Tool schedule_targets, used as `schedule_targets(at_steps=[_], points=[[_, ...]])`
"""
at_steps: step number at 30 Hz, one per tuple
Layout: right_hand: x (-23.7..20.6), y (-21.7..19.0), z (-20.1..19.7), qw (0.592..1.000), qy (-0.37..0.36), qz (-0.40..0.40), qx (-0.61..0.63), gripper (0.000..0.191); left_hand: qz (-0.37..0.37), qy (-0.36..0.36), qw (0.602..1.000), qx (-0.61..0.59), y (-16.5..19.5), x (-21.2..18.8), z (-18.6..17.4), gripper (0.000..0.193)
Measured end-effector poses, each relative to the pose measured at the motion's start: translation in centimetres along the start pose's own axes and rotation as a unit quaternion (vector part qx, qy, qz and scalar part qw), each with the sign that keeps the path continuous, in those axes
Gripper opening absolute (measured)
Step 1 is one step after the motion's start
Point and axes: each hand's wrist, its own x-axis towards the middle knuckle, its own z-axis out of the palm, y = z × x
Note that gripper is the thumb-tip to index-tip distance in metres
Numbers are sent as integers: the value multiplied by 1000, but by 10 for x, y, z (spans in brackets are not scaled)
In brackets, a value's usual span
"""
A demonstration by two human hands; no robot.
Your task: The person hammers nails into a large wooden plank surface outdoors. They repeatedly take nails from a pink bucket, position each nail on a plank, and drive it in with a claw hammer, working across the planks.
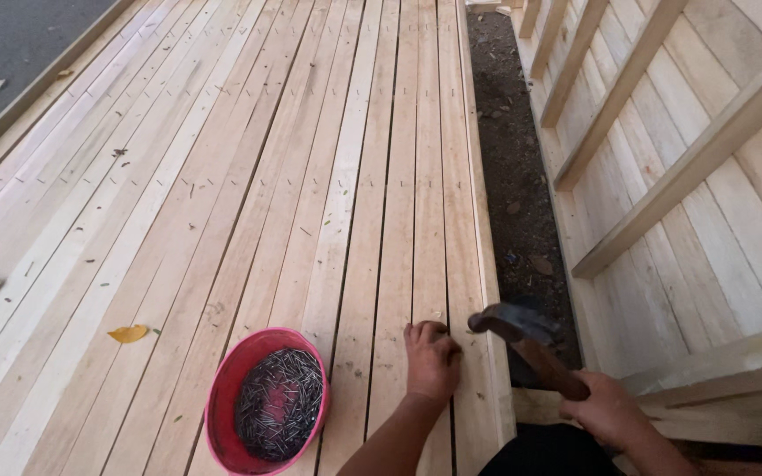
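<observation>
My left hand (431, 360) rests on a pale wooden deck board (438, 220) near the deck's right edge, fingers pinched together as if around a small nail that I cannot see clearly. My right hand (608, 410) grips the wooden handle of a hammer (522, 335). The dark hammer head hovers just right of my left fingers, slightly blurred.
A pink bowl (222, 397) full of dark nails sits on the deck left of my left hand. A strip of bare soil (513, 159) runs between the deck and a slatted wooden wall (690, 176). A yellow leaf (128, 333) lies at left; grey pavement (11, 44) borders the far left.
</observation>
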Motion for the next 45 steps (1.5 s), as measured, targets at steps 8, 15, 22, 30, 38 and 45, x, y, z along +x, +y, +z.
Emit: schedule_targets(at_steps=[8, 15, 22, 30, 38, 45], points=[[0, -8, -7, 997, -36, -10, -65, 18, 37, 8, 999, -13, -3, -7, -3, 7], [-6, -14, -5, 999, -15, -20, -21, 21, 40, 12, 999, -3, -4, -7, 0, 5], [-6, -17, -6, 997, -23, -31, -61, 21, 60, 36, 997, -15, -9, -7, 6, 5], [-6, -10, -8, 996, -15, -41, -79, 25, 16, 17, 1000, -17, -8, -9, 6, 6], [-7, -11, -10, 999, -1, -16, -30, 21, -2, -7, 1000, -13, -3, -9, 1, 7], [-10, -10, -9, 999, -2, 2, -49, 20, 10, 4, 1000, -22, 0, -6, -3, 8]])
